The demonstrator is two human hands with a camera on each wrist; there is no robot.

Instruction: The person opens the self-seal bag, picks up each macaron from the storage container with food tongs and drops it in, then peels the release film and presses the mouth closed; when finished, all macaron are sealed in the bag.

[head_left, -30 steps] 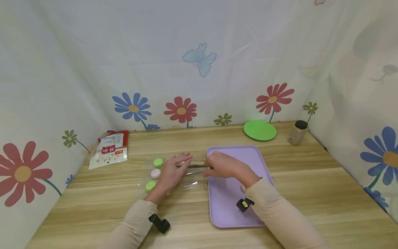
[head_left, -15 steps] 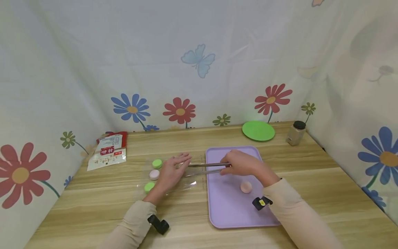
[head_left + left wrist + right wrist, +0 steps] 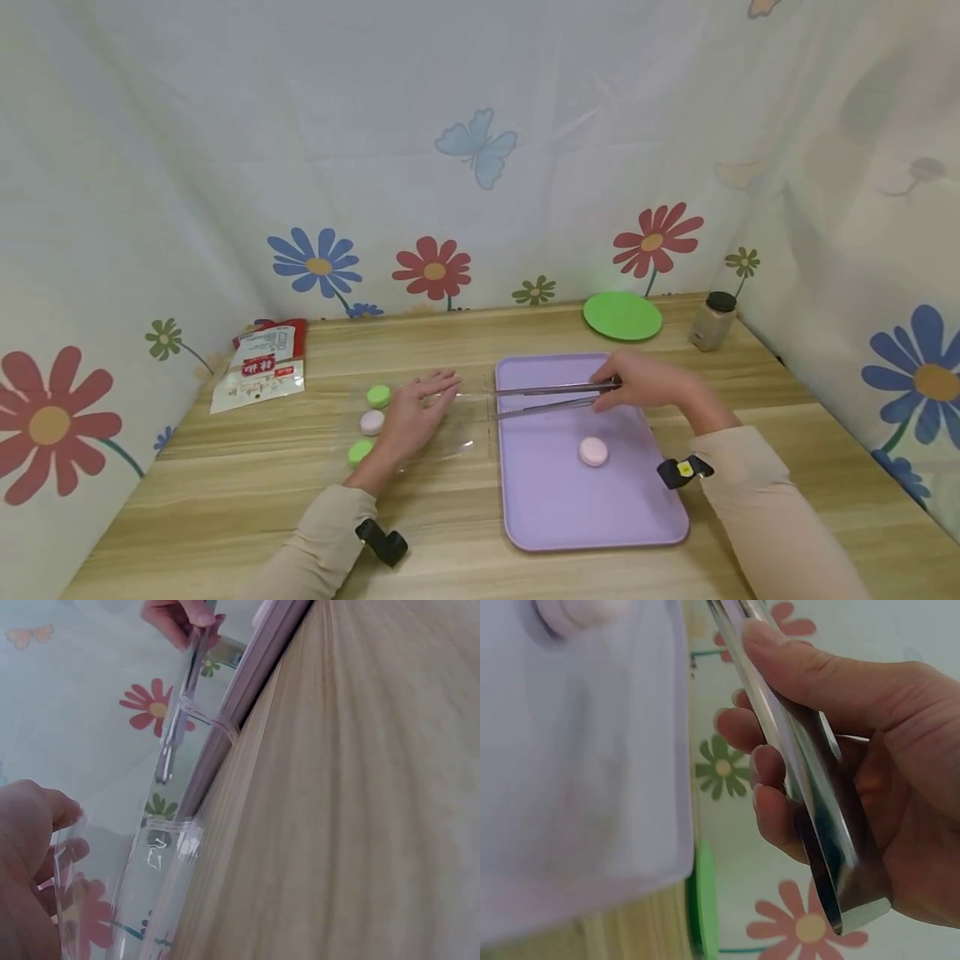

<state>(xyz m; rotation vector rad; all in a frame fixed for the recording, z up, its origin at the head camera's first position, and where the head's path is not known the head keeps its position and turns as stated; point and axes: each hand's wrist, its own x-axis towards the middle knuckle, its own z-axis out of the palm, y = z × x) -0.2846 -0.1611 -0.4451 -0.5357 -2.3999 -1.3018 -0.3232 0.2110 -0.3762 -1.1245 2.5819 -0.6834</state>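
Tongs (image 3: 555, 388) are held in my right hand (image 3: 642, 382), with curled fingers, over the purple tray (image 3: 585, 517), where one pink cookie (image 3: 593, 452) lies. My left hand (image 3: 409, 418) rests with relaxed fingers on a clear plastic box (image 3: 474, 423), beside two green cookies (image 3: 378, 396) and one pale cookie (image 3: 371, 422).

The left hand (image 3: 31, 862) is touching a clear plastic box (image 3: 171, 825); the right hand (image 3: 177, 619) is gripping tongs (image 3: 180, 712) near a tray (image 3: 241, 690).
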